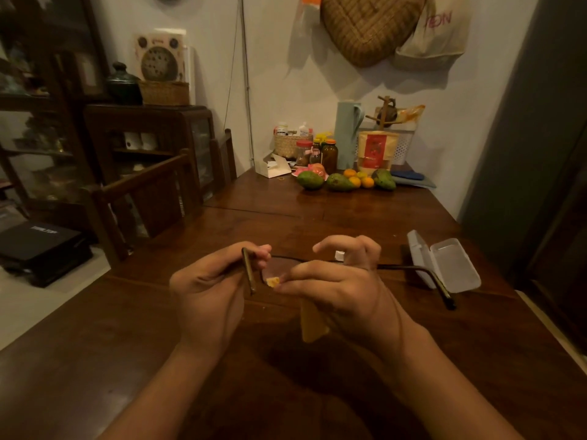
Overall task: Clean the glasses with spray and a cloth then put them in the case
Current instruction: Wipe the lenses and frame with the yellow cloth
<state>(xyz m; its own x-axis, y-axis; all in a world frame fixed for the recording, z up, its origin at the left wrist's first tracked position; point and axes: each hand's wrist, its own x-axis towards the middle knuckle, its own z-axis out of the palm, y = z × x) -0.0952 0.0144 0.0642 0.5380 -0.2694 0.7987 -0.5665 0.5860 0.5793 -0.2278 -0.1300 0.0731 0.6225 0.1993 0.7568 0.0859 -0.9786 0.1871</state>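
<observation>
- Yellow cloth [313, 325] is pinched on one lens by my right hand [336, 281], with thumb and fingers curled round it.
- My left hand [206, 281] grips the glasses [276, 268] by one side arm, just left of the case [444, 265].
- That white case lies open on the wooden table [349, 211].
- The other side arm sticks out in front of the case.
- Green and orange fruit [341, 181] sits far behind the case.
</observation>
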